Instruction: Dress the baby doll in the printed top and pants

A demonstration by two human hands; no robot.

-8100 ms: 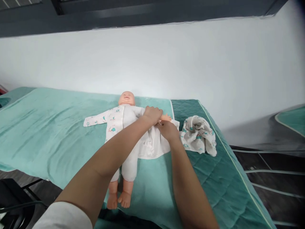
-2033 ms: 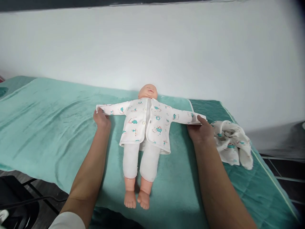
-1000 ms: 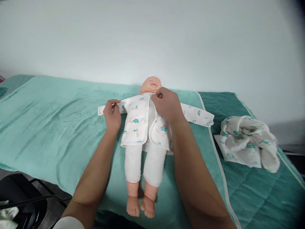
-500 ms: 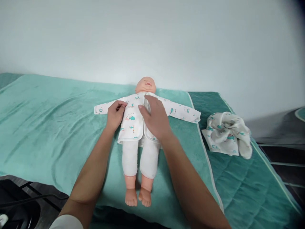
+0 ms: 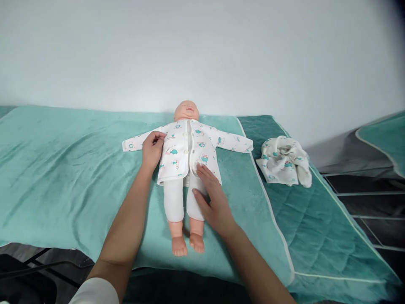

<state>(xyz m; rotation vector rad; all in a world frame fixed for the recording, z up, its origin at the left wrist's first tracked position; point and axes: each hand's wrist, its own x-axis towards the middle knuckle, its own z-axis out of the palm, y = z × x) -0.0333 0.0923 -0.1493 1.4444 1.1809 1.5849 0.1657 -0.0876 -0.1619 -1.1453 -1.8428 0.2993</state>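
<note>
A baby doll (image 5: 186, 110) lies on its back on a light teal towel (image 5: 63, 169), arms spread wide. It wears a white printed jacket (image 5: 177, 152) and white leggings (image 5: 173, 202). My left hand (image 5: 152, 147) rests on the jacket's left chest and shoulder, with the fingers curled onto the fabric. My right hand (image 5: 212, 200) lies flat with fingers stretched out on the jacket's lower right hem and the doll's leg. The jacket fronts meet down the middle.
A crumpled printed garment (image 5: 284, 160) lies to the right on the darker quilted mattress (image 5: 316, 228). A white wall stands behind. Dark floor and a black object (image 5: 25, 283) show at the lower left. Another teal-covered surface (image 5: 384, 137) peeks in at far right.
My right hand has slid from the doll's chest down to the jacket hem and leg. The jacket front now lies smoother. My left hand stays on the left chest. The view shifted right.
</note>
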